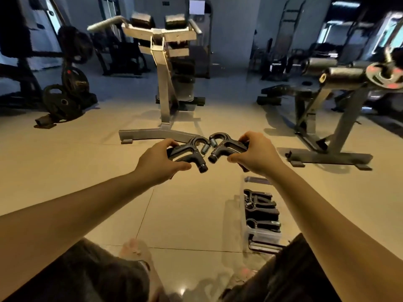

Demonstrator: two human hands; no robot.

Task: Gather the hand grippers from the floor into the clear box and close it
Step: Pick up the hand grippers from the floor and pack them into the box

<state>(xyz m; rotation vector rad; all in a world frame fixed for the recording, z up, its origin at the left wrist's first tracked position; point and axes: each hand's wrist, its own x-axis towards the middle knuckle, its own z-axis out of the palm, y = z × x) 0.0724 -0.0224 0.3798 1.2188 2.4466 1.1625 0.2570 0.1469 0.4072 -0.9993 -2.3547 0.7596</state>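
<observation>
Left hand and right hand each grip clamped on a black plastic hand gripper, left gripper, right gripper, coil springs near touching; clear box open on glossy tile floor.

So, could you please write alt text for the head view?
Seen from above, a person's left hand and right hand each hold a black hand gripper over a tiled gym floor. An open clear box below the right arm holds more grippers.

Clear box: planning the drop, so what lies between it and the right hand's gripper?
In the head view, only bare floor tile between the clear box and the right hand.
</observation>
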